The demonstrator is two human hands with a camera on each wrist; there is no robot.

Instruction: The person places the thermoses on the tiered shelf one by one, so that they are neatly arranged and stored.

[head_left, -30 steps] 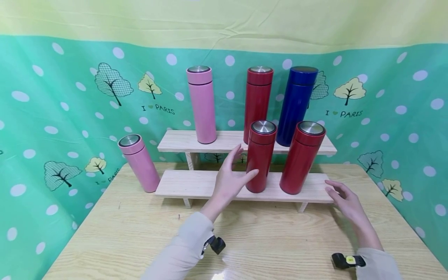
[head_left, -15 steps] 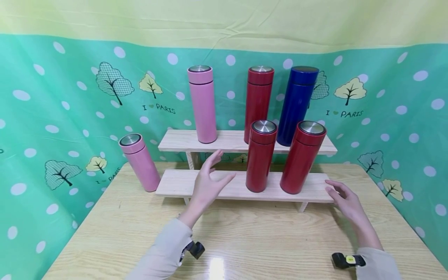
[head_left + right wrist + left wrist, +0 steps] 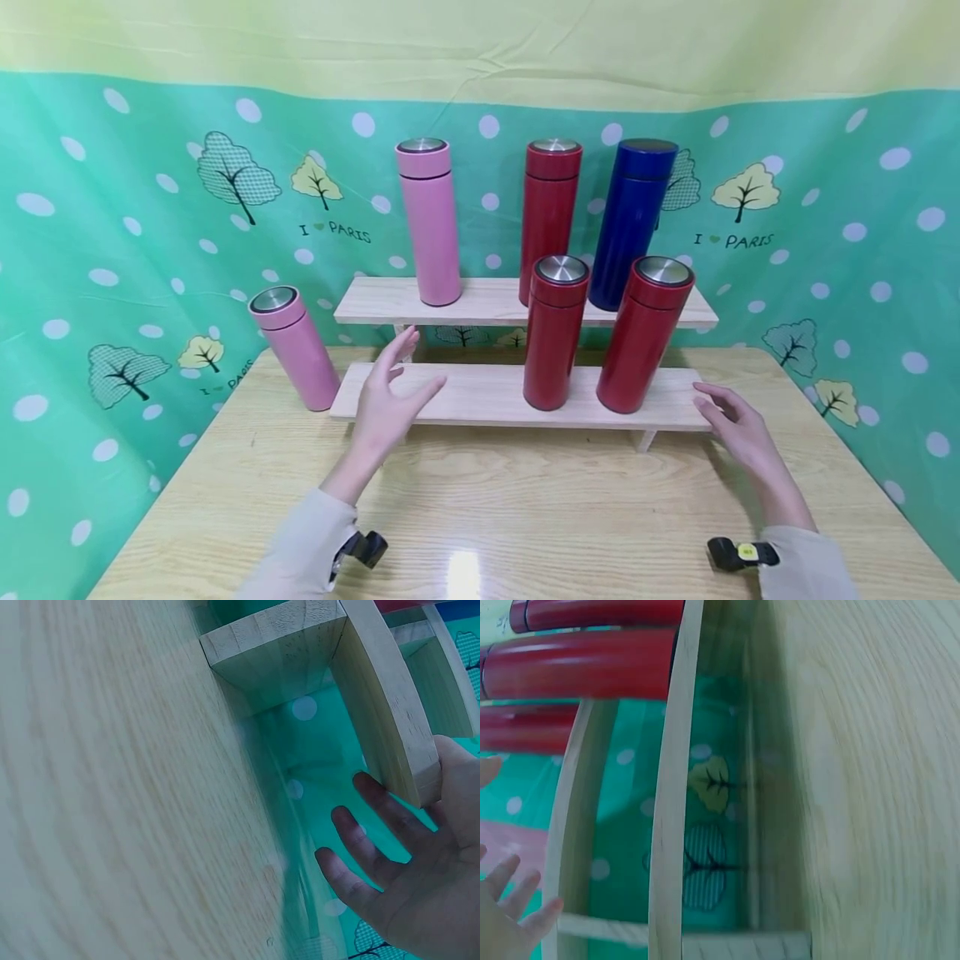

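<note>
My left hand (image 3: 384, 408) hangs in front of the left part of the lower wooden shelf (image 3: 472, 396), thumb and fingers spread apart with nothing between them. In the left wrist view its fingers (image 3: 514, 900) show at the lower left edge. My right hand (image 3: 738, 425) is at the right end of the lower shelf, thumb and fingertips right at the board's end. The right wrist view shows its other fingers (image 3: 360, 840) spread out below the board. Two red thermos bottles, a middle one (image 3: 555, 342) and a right one (image 3: 645, 342), stand upright on the lower shelf.
On the upper shelf (image 3: 487, 304) stand a pink thermos (image 3: 431, 225), a red thermos (image 3: 550, 208) and a blue thermos (image 3: 632, 225). Another pink thermos (image 3: 300, 354) stands on the table (image 3: 555, 517), left of the shelves. A green printed curtain (image 3: 135, 250) hangs behind.
My left hand has moved left, away from the middle red thermos, to the left part of the lower shelf. My right hand stays at the shelf's right end.
</note>
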